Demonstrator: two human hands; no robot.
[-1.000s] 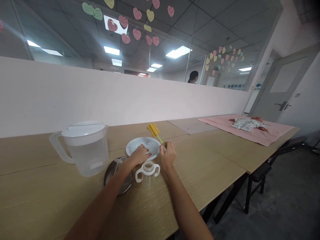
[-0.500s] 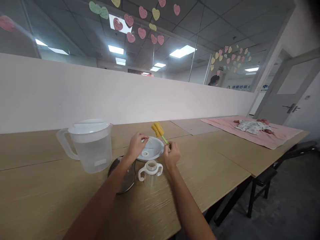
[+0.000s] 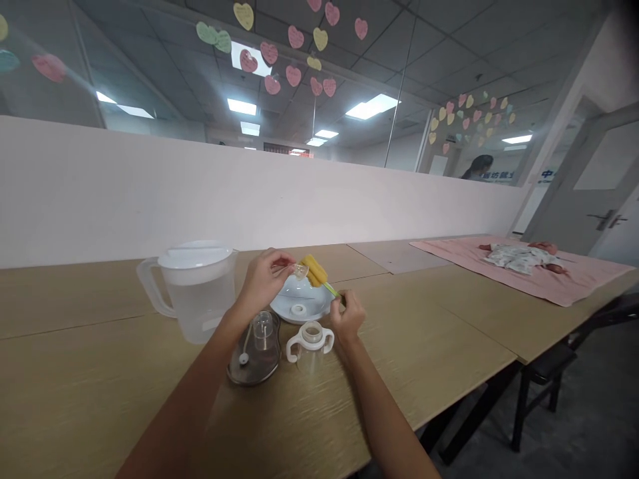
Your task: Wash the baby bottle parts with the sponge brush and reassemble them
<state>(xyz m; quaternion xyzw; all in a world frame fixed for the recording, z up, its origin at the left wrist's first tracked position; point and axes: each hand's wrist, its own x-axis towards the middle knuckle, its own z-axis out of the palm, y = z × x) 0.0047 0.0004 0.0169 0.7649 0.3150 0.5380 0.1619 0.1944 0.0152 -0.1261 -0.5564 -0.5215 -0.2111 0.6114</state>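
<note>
Between its fingertips my left hand [image 3: 267, 278] pinches a small clear nipple [image 3: 300, 271] above a white bowl [image 3: 287, 309]. My right hand [image 3: 348, 313] is closed on the green handle of a sponge brush [image 3: 315, 271]. The brush's yellow head touches or nearly touches the clear nipple. A white ring [image 3: 298, 310] lies in the bowl. In front of the bowl stands a clear bottle with white handles [image 3: 310, 342], its mouth uncovered. To its left, a dark tray [image 3: 257, 368] holds a clear cap [image 3: 263, 327] and a thin tube with a white end [image 3: 243, 359].
A lidded, clear pitcher [image 3: 200, 299] stands left of the bowl. Far right, a doll [image 3: 522, 257] lies on a pink cloth [image 3: 579, 283]. A white wall [image 3: 279, 206] runs behind the table, and a dark stool [image 3: 549, 366] stands at right.
My left hand has raised the clear nipple from over the bowl to the yellow brush head. The view has turned slightly left, and the clear cap on the tray now shows.
</note>
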